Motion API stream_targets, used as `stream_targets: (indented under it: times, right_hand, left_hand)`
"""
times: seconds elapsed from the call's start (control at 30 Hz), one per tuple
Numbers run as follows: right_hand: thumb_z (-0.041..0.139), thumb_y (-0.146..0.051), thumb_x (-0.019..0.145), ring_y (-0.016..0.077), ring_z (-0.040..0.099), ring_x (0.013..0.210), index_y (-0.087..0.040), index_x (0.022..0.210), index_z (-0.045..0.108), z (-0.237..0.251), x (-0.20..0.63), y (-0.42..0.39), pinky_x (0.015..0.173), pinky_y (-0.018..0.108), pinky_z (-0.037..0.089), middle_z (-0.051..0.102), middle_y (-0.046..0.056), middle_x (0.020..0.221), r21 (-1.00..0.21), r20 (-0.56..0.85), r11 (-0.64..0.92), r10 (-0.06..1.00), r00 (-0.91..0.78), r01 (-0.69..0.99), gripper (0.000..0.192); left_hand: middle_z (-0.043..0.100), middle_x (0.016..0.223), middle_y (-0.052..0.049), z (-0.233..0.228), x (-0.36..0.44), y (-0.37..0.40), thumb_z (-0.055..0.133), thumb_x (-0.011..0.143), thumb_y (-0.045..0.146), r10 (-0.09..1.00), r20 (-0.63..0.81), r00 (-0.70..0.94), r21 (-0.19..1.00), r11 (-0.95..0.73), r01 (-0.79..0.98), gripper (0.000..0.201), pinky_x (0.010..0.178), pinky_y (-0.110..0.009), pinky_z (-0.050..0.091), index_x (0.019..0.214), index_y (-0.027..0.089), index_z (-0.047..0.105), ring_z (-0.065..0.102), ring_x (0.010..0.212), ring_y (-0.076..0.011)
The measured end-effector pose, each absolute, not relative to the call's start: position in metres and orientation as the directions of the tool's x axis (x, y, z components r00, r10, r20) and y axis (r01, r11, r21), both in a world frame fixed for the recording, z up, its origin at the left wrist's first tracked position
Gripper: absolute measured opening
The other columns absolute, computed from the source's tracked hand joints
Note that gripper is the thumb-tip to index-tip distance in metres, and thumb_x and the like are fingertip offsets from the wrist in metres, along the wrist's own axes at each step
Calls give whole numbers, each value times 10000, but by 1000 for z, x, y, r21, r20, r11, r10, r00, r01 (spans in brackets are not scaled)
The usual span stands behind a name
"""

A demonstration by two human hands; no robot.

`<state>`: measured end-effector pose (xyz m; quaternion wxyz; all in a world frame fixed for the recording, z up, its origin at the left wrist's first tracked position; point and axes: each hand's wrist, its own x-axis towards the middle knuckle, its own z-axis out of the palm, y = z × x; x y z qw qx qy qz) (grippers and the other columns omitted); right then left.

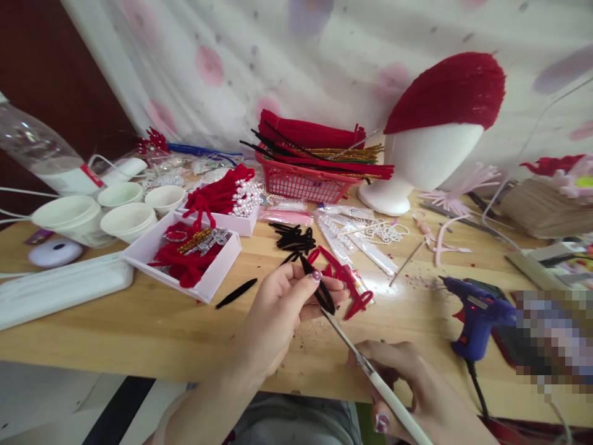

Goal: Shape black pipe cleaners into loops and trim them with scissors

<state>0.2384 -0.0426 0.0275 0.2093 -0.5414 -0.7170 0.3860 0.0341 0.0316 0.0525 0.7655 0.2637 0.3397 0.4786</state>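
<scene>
My left hand [282,296] pinches a black fuzzy pipe-cleaner loop [327,299] between thumb and fingers above the table's front half. In my right hand [412,377] is a pair of scissors [345,339] with a pale handle, its metal blades reaching up to the loop's lower end. Whether the blades touch the loop I cannot tell. Just beyond my left hand lie a pile of black loops [293,237] and several red fuzzy loops [359,303]. A single black piece [236,293] rests to the left.
A white box [215,284] of red and glittery pieces stands left, near paper cups [127,222]. Behind are a red basket [303,185] of pipe cleaners and a white foam head [417,154] with a red covering. A blue glue gun [477,315] with a cord lies right.
</scene>
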Motion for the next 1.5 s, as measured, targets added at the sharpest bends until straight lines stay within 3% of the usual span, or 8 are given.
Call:
stream_targets:
  times: [0.23, 0.63, 1.13, 1.37, 1.5]
  right_hand:
    - [614, -813, 730, 227, 622, 680, -209, 1007, 760, 13, 253, -53, 628, 319, 513, 682, 68, 783, -799, -164, 16, 956, -244, 601, 681]
    - [531, -823, 785, 158, 494, 568, -172, 895, 698, 20, 245, -42, 519, 247, 384, 561, 5, 634, -832, -142, 86, 922, -360, 548, 682]
    - [551, -767, 818, 160, 514, 535, -172, 804, 698, 25, 241, -39, 488, 247, 411, 562, 13, 601, -815, -152, 87, 922, -355, 573, 613]
    - [682, -694, 768, 170, 541, 554, -183, 771, 734, 37, 235, -37, 490, 233, 439, 621, 18, 586, -772, -134, 144, 915, -380, 619, 513]
    - [664, -695, 784, 175, 543, 558, -188, 782, 743, 39, 237, -38, 495, 239, 448, 626, 23, 599, -768, -116, 177, 907, -406, 616, 513]
  left_hand:
    - [789, 839, -125, 55, 39, 31, 645, 833, 199, 897, -295, 328, 722, 435, -539, 84, 699, -312, 589, 845, 121, 615, 764, 793, -235]
    - [788, 809, -99, 49, 45, 33, 599, 867, 137, 906, -305, 292, 726, 420, -545, 65, 687, -286, 585, 812, 118, 628, 754, 742, -194]
    - [778, 793, -95, 49, 45, 33, 659, 818, 160, 900, -320, 296, 709, 435, -556, 62, 739, -331, 581, 781, 134, 618, 751, 743, -209]
    - [777, 805, -99, 51, 35, 37, 607, 841, 169, 889, -326, 322, 722, 454, -523, 59, 599, -261, 540, 794, 136, 615, 727, 662, -177]
    - [763, 761, -94, 56, 28, 40, 570, 843, 131, 868, -317, 382, 748, 476, -462, 84, 612, -256, 535, 768, 131, 609, 714, 650, -167]
